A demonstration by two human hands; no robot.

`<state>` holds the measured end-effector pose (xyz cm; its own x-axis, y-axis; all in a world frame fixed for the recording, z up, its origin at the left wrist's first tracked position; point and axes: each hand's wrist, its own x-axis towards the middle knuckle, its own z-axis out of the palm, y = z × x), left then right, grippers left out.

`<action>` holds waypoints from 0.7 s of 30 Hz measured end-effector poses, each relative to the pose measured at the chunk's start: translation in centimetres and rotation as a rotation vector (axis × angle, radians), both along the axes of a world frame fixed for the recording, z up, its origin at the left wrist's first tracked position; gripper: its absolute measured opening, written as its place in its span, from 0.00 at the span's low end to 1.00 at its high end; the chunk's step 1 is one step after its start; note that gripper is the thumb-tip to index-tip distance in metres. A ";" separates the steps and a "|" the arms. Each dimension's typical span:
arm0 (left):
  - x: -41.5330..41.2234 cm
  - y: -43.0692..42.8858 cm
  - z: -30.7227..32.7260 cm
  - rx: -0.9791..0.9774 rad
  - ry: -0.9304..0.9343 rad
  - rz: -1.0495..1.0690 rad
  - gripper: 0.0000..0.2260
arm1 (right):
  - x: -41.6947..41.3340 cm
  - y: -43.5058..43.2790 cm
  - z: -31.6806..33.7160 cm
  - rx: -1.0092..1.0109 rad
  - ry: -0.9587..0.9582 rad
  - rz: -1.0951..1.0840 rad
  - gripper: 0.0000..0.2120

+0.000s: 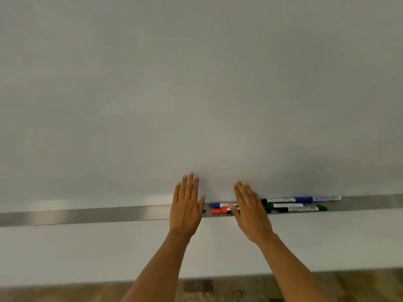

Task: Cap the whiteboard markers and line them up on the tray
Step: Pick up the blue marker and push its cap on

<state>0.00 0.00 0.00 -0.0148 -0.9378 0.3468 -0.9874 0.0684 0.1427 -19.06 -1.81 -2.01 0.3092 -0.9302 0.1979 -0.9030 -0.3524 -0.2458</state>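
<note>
A long metal tray (87, 215) runs under the whiteboard. Several markers lie on it in a loose cluster: a blue marker (305, 199) at the back right, a green-capped marker (283, 205), a white marker with a loose green cap (321, 207) at its right end, a blue-tipped marker (219, 204), and red caps (219, 211) in front. My left hand (186, 205) is flat and open, fingers up, just left of the cluster. My right hand (250, 211) is flat and open over the cluster's middle, hiding parts of the markers.
The whiteboard (196, 94) fills the upper view. A white wall strip (87, 253) lies below the tray, and wood-look flooring (218, 290) shows at the bottom.
</note>
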 end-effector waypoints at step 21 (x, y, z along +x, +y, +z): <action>-0.2 -2.6 -6.2 0.279 0.290 0.069 0.13 | -1.4 -2.8 -4.5 0.066 0.005 0.045 0.16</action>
